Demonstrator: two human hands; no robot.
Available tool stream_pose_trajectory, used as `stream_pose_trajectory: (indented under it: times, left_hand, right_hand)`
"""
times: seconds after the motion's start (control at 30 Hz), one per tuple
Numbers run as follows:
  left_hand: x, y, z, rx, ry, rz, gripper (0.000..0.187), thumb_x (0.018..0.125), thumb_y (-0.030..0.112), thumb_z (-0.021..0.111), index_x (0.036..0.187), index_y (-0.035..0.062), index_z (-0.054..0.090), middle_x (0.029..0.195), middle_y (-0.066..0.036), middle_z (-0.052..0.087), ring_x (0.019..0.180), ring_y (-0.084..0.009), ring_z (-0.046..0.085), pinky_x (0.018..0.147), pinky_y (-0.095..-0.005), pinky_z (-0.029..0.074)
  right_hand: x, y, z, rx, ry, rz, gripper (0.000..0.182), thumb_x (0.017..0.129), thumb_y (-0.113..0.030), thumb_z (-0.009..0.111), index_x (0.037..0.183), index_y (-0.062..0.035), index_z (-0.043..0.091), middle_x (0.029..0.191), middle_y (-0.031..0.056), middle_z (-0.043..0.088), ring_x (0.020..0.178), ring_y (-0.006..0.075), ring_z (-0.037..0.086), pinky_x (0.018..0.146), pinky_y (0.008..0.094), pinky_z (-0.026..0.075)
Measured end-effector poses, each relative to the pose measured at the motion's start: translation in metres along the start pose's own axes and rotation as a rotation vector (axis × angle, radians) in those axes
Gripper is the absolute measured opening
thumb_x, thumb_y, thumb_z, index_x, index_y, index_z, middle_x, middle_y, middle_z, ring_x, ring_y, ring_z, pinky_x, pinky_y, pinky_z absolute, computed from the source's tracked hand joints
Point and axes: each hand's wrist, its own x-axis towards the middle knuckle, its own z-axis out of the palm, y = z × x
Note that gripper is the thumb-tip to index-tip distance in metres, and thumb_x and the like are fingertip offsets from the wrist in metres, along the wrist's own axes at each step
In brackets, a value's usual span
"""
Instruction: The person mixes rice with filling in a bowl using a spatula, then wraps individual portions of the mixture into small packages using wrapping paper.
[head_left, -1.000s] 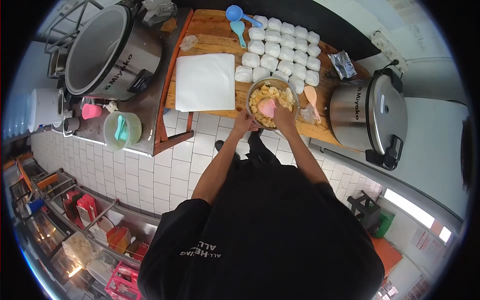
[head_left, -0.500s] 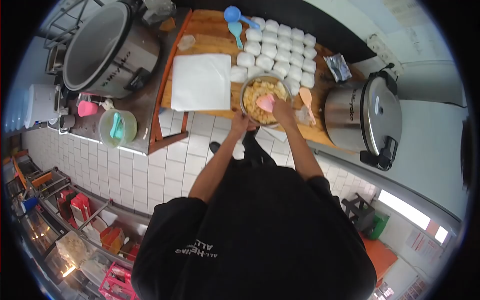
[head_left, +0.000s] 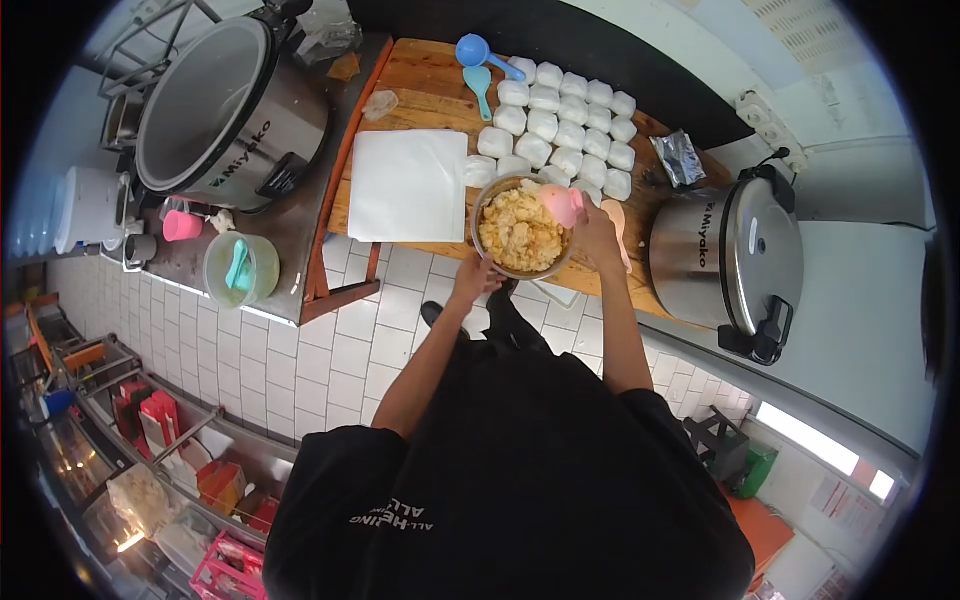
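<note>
A round metal bowl [head_left: 477,243] stands at the front edge of the wooden table, holding a yellowish, lumpy, rice-like food [head_left: 520,238]. My left hand [head_left: 478,279] grips its near-left rim. In my right hand [head_left: 597,243] is a pink rice scoop [head_left: 562,204], held over the bowl's right side with its rounded end tilted. Behind the bowl sit rows of white rounded packets [head_left: 542,125], and to its left lies a stack of white paper sheets [head_left: 408,186]. A peach-coloured rice paddle [head_left: 616,222] lies partly hidden behind my right hand.
A blue ladle [head_left: 473,52] and a turquoise paddle [head_left: 478,88] lie at the table's back. A lidded Miyako cooker [head_left: 690,240] stands at right, an uncovered one [head_left: 240,130] at left. A plastic tub [head_left: 262,280] with a turquoise paddle sits on the dark left counter.
My right hand has drawn the pink scoop from the middle of the food to the bowl's right side and tipped it. The food looks stirred into a heap. My left hand stays at the rim.
</note>
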Motion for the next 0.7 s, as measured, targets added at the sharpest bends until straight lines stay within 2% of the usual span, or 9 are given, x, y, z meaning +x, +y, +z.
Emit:
stream_pose_trajectory:
  times: [0.13,0.23,0.27,0.33,0.4,0.47,0.53,0.6,0.7]
  left_hand:
    - [0.011,0.026,-0.005,0.202,-0.015,0.118,0.037,0.098,0.023,0.048,0.129,0.0081,0.034,0.097,-0.013,0.063,0.073,-0.0222,0.069,0.059,-0.0316,0.059]
    - [0.006,0.024,0.001,0.104,-0.022,0.054,0.035,0.097,0.015,0.046,0.129,0.0073,0.034,0.097,-0.015,0.063,0.069,-0.0235,0.069,0.056,-0.0304,0.060]
    - [0.009,0.021,0.000,0.116,-0.020,0.055,0.035,0.097,0.015,0.046,0.129,0.0073,0.034,0.097,-0.015,0.063,0.069,-0.0235,0.069,0.056,-0.0304,0.060]
    - [0.013,0.006,0.004,0.016,0.038,0.165,0.027,0.096,0.011,0.047,0.121,0.0023,0.041,0.090,-0.018,0.062,0.061,-0.0257,0.068,0.051,-0.0326,0.060]
    - [0.014,0.016,0.006,0.032,0.025,0.178,0.028,0.096,0.012,0.047,0.123,0.0047,0.040,0.093,-0.017,0.063,0.066,-0.0248,0.069,0.054,-0.0316,0.060]
    - [0.008,0.010,0.004,0.029,0.032,0.146,0.029,0.097,0.013,0.047,0.125,0.0070,0.040,0.095,-0.016,0.063,0.071,-0.0239,0.070,0.057,-0.0305,0.060]
    - [0.013,0.006,0.001,-0.003,0.016,0.107,0.026,0.097,0.014,0.047,0.122,0.0070,0.042,0.096,-0.015,0.063,0.071,-0.0240,0.070,0.058,-0.0305,0.060]
    - [0.013,0.004,0.001,0.004,0.002,0.124,0.026,0.097,0.014,0.046,0.122,0.0069,0.042,0.096,-0.015,0.063,0.071,-0.0246,0.070,0.058,-0.0308,0.060]
    - [0.003,0.007,0.008,-0.025,0.001,0.126,0.024,0.097,0.013,0.046,0.119,0.0039,0.042,0.095,-0.016,0.062,0.069,-0.0263,0.070,0.055,-0.0317,0.060]
  right_hand:
    - [0.051,0.028,0.074,-0.002,0.215,0.067,0.043,0.096,-0.037,0.041,0.125,-0.0085,0.056,0.095,0.0256,0.065,0.085,0.0377,0.065,0.072,0.0441,0.050]
    - [0.077,0.017,0.103,0.006,-0.174,0.068,0.050,0.094,-0.046,0.044,0.105,-0.0010,0.063,0.069,0.0195,0.063,0.049,0.0274,0.060,0.048,0.0399,0.047]
    - [0.082,0.004,0.091,0.018,-0.172,0.069,0.050,0.094,-0.046,0.044,0.105,-0.0010,0.063,0.069,0.0195,0.063,0.049,0.0274,0.060,0.048,0.0399,0.047]
    - [0.078,-0.009,0.062,0.112,-0.554,0.076,0.048,0.094,-0.044,0.047,0.104,0.0006,0.062,0.068,0.0174,0.062,0.046,0.0228,0.058,0.044,0.0372,0.045]
    - [0.087,-0.004,0.070,-0.221,-0.446,-0.029,0.036,0.092,-0.034,0.052,0.109,-0.0034,0.062,0.074,0.0217,0.064,0.053,0.0264,0.062,0.050,0.0412,0.048]
    - [0.050,-0.002,0.065,-0.205,-0.119,-0.312,0.035,0.088,-0.017,0.051,0.122,-0.0160,0.056,0.099,0.0172,0.066,0.092,0.0342,0.064,0.081,0.0456,0.049]
    - [0.007,-0.025,0.049,-0.331,-0.152,-0.337,0.043,0.088,-0.014,0.050,0.130,-0.0166,0.049,0.096,0.0188,0.066,0.090,0.0344,0.065,0.081,0.0469,0.050]
    - [-0.027,-0.050,0.046,-0.466,-0.262,-0.103,0.045,0.091,-0.016,0.047,0.136,-0.0144,0.046,0.089,0.0250,0.065,0.085,0.0359,0.066,0.073,0.0488,0.051]
    - [-0.014,-0.008,0.102,-0.453,-0.077,-0.147,0.044,0.091,-0.015,0.043,0.135,-0.0151,0.046,0.088,0.0258,0.065,0.082,0.0394,0.065,0.072,0.0506,0.051]
